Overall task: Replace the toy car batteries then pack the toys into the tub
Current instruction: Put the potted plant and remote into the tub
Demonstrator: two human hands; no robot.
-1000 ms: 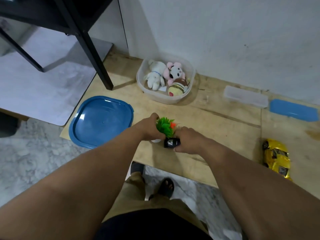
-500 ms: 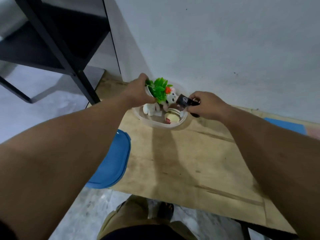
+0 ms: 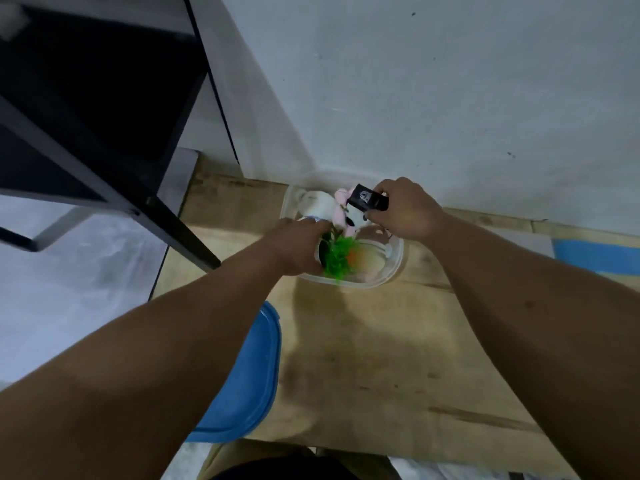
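A clear plastic tub (image 3: 396, 261) stands on the wooden board against the white wall. Inside it lie a white plush toy (image 3: 320, 206) and a pink plush toy (image 3: 341, 216). My left hand (image 3: 294, 245) holds a small green plastic plant (image 3: 337, 259) low inside the tub's near left side. My right hand (image 3: 407, 211) grips a small black toy car (image 3: 367, 200) above the tub's far right part.
The tub's blue lid (image 3: 242, 379) lies on the board's left edge near me. A black table leg (image 3: 114, 181) slants down at the left. Another blue lid (image 3: 595, 254) shows at the far right. The wooden board (image 3: 398, 358) stretches right of the lid.
Both hands carried the green plant and the black car from the board's front to the tub. The plant has since dropped from above the rim down into the tub.
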